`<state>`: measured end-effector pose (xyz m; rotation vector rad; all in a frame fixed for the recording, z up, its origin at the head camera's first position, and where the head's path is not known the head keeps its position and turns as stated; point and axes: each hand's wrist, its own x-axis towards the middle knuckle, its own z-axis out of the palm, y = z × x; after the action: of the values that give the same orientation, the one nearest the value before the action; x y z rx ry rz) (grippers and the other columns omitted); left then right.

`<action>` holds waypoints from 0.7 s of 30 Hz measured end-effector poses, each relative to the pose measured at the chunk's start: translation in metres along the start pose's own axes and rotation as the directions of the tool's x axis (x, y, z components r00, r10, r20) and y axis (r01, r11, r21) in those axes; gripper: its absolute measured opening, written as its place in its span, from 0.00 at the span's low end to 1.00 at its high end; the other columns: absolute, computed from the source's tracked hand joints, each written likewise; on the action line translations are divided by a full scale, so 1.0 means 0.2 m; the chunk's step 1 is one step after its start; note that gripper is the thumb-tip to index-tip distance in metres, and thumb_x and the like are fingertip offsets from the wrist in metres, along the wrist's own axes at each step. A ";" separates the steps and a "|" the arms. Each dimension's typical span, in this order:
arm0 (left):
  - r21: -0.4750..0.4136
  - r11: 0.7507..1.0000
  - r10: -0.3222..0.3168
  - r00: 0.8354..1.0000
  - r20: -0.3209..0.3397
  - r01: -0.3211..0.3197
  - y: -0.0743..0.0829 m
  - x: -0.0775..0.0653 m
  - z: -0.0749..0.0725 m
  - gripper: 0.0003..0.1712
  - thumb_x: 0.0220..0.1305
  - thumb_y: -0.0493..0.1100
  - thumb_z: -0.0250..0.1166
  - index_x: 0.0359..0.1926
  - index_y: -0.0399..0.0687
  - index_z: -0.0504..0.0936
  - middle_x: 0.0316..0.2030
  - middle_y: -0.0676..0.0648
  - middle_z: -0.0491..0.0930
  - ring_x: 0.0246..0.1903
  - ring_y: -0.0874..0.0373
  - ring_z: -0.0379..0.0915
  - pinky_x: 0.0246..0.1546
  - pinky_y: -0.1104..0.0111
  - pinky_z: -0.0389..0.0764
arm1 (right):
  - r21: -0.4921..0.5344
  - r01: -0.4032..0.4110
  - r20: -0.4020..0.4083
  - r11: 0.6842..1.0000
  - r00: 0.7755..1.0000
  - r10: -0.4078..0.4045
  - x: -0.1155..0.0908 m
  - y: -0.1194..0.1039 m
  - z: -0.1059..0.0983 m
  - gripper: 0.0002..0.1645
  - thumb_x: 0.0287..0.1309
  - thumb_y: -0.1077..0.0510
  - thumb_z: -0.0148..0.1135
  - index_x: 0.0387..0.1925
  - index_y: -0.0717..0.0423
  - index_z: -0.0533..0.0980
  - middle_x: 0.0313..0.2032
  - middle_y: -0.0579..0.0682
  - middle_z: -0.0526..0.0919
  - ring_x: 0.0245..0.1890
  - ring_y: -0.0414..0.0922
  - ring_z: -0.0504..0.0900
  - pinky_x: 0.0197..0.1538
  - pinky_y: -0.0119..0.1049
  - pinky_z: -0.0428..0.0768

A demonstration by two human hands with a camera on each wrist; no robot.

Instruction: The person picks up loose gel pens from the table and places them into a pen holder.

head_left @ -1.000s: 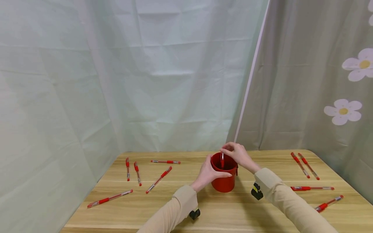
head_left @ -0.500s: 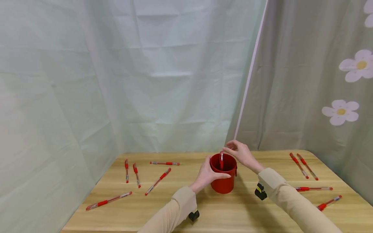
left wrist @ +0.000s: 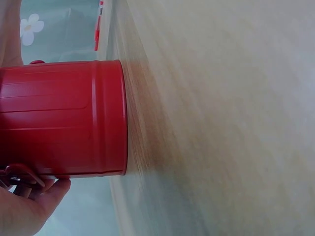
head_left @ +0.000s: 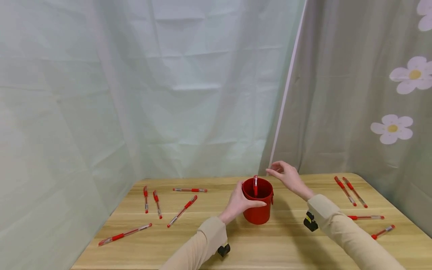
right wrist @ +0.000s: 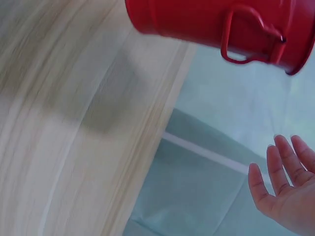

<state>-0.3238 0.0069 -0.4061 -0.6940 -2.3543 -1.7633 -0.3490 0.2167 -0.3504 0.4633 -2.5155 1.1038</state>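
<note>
A red metal bucket (head_left: 257,214) with side handles stands on the wooden table. One red pen (head_left: 255,183) leans inside it, its capped end showing at the rim. My left hand (head_left: 237,200) grips the bucket from the left, thumb across the near side; in the left wrist view its fingers (left wrist: 51,194) lie by a handle. To the right of the bucket and slightly above the rim, my right hand (head_left: 288,177) is apart from it. In the right wrist view that hand (right wrist: 290,191) holds nothing and its fingers are loosely extended.
Several red pens lie scattered left of the bucket, among them a long slanted pen (head_left: 125,234) and a pen (head_left: 189,190) near the back. More lie at the right, including a pen (head_left: 366,217). Curtains (head_left: 202,93) hang behind the table (head_left: 189,247).
My right hand has let go of the pen and drawn away to the right, leaving it leaning in the bucket. The left hand keeps its grip on the bucket.
</note>
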 end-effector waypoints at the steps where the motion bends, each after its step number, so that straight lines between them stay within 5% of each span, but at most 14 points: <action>1: 0.002 1.000 0.004 1.000 0.001 -0.004 0.00 0.00 0.00 0.43 0.38 0.48 0.77 0.53 0.44 0.63 0.47 0.53 0.71 0.45 0.59 0.68 0.43 0.64 0.71 | -0.004 -0.001 -0.005 1.000 1.000 0.001 0.00 0.01 -0.01 0.31 0.56 0.44 0.59 0.49 0.67 0.70 0.44 0.60 0.76 0.41 0.53 0.74 0.41 0.48 0.75; 21: -0.016 1.000 0.010 1.000 0.004 -0.010 0.00 0.00 0.00 0.44 0.38 0.47 0.77 0.53 0.42 0.62 0.48 0.51 0.71 0.46 0.57 0.68 0.43 0.64 0.72 | -0.057 -0.010 -0.030 0.998 1.000 0.009 -0.04 0.16 -0.20 0.34 0.58 0.45 0.57 0.53 0.70 0.65 0.44 0.65 0.73 0.41 0.56 0.73 0.40 0.50 0.73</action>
<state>-0.3232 0.0062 -0.4063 -0.7105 -2.3376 -1.7799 -0.3478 0.2680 -0.3499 0.4168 -2.5192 1.0313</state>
